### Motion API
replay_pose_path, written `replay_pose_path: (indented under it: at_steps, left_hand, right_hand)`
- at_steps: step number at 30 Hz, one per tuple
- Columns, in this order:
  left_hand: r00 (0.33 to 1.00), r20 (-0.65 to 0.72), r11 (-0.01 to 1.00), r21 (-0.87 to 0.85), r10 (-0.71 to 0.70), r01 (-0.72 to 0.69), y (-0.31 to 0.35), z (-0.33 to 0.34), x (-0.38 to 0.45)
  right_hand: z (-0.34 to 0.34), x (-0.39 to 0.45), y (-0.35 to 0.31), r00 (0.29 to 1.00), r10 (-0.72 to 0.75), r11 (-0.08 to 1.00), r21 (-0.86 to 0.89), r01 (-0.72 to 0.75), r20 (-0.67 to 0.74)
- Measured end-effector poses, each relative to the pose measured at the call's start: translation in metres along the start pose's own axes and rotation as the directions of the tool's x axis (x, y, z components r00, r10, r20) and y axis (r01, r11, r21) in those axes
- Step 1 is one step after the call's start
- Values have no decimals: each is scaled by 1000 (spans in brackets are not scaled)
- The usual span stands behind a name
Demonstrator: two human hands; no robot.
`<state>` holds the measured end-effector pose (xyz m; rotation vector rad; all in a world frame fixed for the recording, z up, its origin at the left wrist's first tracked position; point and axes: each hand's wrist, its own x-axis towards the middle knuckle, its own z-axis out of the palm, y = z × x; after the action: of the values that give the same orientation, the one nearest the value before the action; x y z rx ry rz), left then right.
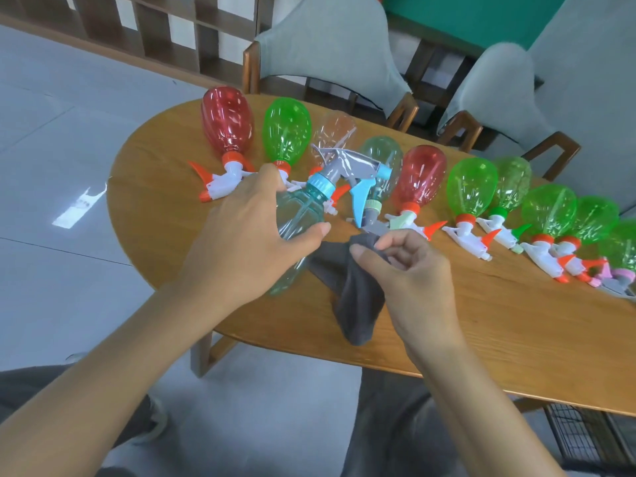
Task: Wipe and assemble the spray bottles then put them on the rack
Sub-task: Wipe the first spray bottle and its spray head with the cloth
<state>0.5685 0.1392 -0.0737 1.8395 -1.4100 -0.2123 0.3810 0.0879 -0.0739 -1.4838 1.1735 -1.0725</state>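
Note:
My left hand (pixel 241 235) grips a pale teal spray bottle (pixel 297 218) with a grey and blue trigger head (pixel 347 170) screwed on, held above the wooden table (pixel 481 325). Just to its right, my right hand (pixel 409 270) pinches a dark grey cloth (pixel 354 301), which hangs down onto the table and touches the bottle's lower side. Behind them, several assembled spray bottles lie in a row, among them a red bottle (pixel 227 122), a green bottle (pixel 287 130) and another red bottle (pixel 421 175).
Two grey upholstered chairs (pixel 330 39) stand at the table's far side. A wooden shelf unit (pixel 165 29) runs along the back left. A black wire rack (pixel 592 438) shows under the table edge at bottom right. Grey floor lies to the left.

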Motion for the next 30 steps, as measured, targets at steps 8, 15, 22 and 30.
replay_pose_path:
  at_steps: [8, 15, 22, 30]
  left_hand:
    - [999, 47, 1000, -11, 25, -24, -14, -15, 1]
    - [974, 176, 989, -47, 145, -139, -23, -28, -3]
    - [956, 129, 965, -63, 262, -256, -33, -26, -5]
    - [951, 76, 953, -58, 300, -296, -37, -22, -4]
  right_hand:
    - [-12, 4, -17, 994, -12, 963, 267, 41, -108]
    - [-12, 4, -53, 984, -179, 979, 97, 179, -16]
    - [5, 0, -63, 965, -94, 977, -166, 137, 244]
    - [1, 8, -74, 965, -8, 951, -296, 88, 261]
